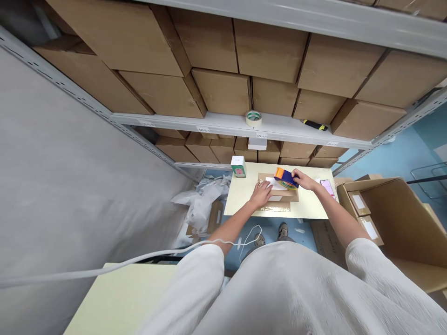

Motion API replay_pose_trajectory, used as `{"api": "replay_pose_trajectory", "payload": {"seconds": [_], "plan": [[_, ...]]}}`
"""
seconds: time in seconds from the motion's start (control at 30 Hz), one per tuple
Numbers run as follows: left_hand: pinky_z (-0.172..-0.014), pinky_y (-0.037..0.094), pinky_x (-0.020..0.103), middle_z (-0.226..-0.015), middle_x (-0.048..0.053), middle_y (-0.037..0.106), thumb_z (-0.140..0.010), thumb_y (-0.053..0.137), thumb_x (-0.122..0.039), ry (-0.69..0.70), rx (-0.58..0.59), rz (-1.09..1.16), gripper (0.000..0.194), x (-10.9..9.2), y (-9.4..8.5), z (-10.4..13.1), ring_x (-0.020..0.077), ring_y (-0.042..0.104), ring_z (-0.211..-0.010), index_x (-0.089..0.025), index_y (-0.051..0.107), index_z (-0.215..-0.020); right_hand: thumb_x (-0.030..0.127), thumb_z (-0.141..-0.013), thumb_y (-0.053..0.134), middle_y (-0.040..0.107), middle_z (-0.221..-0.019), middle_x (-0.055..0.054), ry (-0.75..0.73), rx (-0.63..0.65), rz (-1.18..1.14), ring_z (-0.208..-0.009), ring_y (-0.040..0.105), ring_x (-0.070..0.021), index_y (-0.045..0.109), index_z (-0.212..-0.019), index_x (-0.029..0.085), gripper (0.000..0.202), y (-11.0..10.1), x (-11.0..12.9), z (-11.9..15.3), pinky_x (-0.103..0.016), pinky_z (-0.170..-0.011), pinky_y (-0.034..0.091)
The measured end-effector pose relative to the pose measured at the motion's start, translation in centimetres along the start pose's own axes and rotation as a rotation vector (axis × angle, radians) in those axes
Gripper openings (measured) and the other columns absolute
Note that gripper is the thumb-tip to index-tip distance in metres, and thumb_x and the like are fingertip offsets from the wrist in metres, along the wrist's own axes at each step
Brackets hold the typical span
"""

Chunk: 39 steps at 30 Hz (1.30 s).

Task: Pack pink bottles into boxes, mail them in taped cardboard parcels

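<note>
A small cardboard box (292, 195) with a white label (275, 198) on its near side lies on the pale yellow table (240, 200). On its left part rests my left hand (261, 194), fingers stretched out over the box and a white paper (275, 184) on its top. Closed around a blue and orange tape dispenser (287, 178) is my right hand (303, 180). The dispenser is over the top of the box; whether its tape touches the cardboard I cannot tell. Clear tape sticks to a flat cardboard piece (274, 206) at the near side.
A green and white carton (239, 167) stands at the table's back left, a phone (327, 188) on the right. Shelves of boxes rise behind, with a tape roll (253, 118) and a cutter (314, 124). A large open carton (401, 223) is at right; a white cable (139, 261) crosses left.
</note>
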State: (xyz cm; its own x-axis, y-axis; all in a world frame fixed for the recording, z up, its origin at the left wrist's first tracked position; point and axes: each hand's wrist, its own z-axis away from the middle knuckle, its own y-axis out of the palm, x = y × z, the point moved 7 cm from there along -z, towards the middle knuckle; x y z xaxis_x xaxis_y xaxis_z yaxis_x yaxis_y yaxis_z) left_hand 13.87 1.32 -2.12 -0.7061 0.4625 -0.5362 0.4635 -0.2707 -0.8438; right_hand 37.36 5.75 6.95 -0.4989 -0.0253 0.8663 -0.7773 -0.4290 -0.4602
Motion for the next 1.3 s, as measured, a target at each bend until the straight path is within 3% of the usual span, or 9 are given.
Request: {"api": "replay_pose_trajectory", "payload": {"seconds": [0.23, 0.5, 0.6, 0.73, 0.9, 1.1, 1.3], "plan": [[-0.135, 0.022, 0.061, -0.167, 0.015, 0.053, -0.102, 0.060, -0.030, 0.002, 0.008, -0.010, 0.049, 0.0, -0.2, 0.0, 0.0354, 0.041, -0.160, -0.026, 0.064, -0.151, 0.046, -0.072, 0.078, 0.061, -0.090, 0.001, -0.045, -0.136, 0.371, -0.077, 0.049, -0.0200, 0.042, -0.092, 0.029, 0.044, 0.1, 1.5, 1.1, -0.031, -0.071, 0.039], [-0.135, 0.027, 0.059, -0.164, 0.014, 0.057, -0.100, 0.061, -0.024, -0.014, -0.010, 0.010, 0.047, 0.2, -0.4, 0.0, 0.0344, 0.045, -0.158, -0.025, 0.068, -0.146, 0.032, -0.065, 0.066, 0.058, -0.086, 0.004, -0.087, -0.131, 0.330, -0.075, 0.048, -0.0184, 0.038, -0.093, 0.029, 0.039, 0.8, 1.3, 1.2, -0.029, -0.068, 0.038], [-0.131, 0.039, 0.054, -0.153, 0.012, 0.067, -0.099, 0.059, -0.020, -0.110, -0.127, 0.208, 0.043, 0.8, -1.6, -0.4, 0.0317, 0.057, -0.149, -0.024, 0.072, -0.140, 0.033, -0.066, 0.065, 0.058, -0.086, 0.004, -0.072, -0.122, 0.320, -0.074, 0.049, -0.0180, 0.037, -0.093, 0.029, 0.039, 1.0, 0.9, 1.2, -0.028, -0.068, 0.038], [-0.112, 0.057, 0.046, -0.130, 0.013, 0.078, -0.100, 0.062, -0.023, -0.393, -0.343, 0.680, 0.031, 2.5, -3.6, -1.3, 0.0281, 0.075, -0.120, -0.021, 0.074, -0.129, 0.035, -0.068, 0.066, 0.059, -0.087, 0.004, -0.085, -0.117, 0.320, -0.074, 0.050, -0.0185, 0.038, -0.094, 0.029, 0.039, 1.0, 0.8, 1.3, -0.029, -0.069, 0.039], [-0.087, 0.062, 0.036, -0.108, 0.012, 0.082, -0.091, 0.080, -0.025, -0.603, -0.293, 1.147, 0.032, 1.8, -3.8, -2.9, 0.0227, 0.080, -0.094, -0.018, 0.068, -0.120, 0.035, -0.069, 0.065, 0.060, -0.087, 0.004, -0.096, -0.119, 0.330, -0.074, 0.050, -0.0184, 0.037, -0.095, 0.029, 0.039, 1.1, 0.8, 1.3, -0.029, -0.069, 0.039], [-0.075, 0.060, 0.033, -0.091, 0.007, 0.080, -0.074, 0.093, -0.017, -0.658, -0.274, 1.222, 0.041, 0.2, -4.2, -3.9, 0.0221, 0.078, -0.086, -0.019, 0.067, -0.106, 0.034, -0.070, 0.064, 0.061, -0.089, 0.003, -0.096, -0.112, 0.364, -0.076, 0.052, -0.0189, 0.038, -0.096, 0.029, 0.037, 1.2, 0.7, 1.5, -0.029, -0.070, 0.040], [-0.068, 0.054, 0.030, -0.072, 0.000, 0.073, -0.065, 0.087, -0.002, -0.629, -0.325, 1.134, 0.049, 0.5, -4.7, -4.2, 0.0172, 0.069, -0.066, -0.021, 0.060, -0.101, 0.031, -0.072, 0.064, 0.064, -0.093, 0.001, -0.083, -0.084, 0.445, -0.077, 0.053, -0.0194, 0.038, -0.098, 0.028, 0.037, 1.2, 0.6, 1.4, -0.028, -0.068, 0.038]]}}
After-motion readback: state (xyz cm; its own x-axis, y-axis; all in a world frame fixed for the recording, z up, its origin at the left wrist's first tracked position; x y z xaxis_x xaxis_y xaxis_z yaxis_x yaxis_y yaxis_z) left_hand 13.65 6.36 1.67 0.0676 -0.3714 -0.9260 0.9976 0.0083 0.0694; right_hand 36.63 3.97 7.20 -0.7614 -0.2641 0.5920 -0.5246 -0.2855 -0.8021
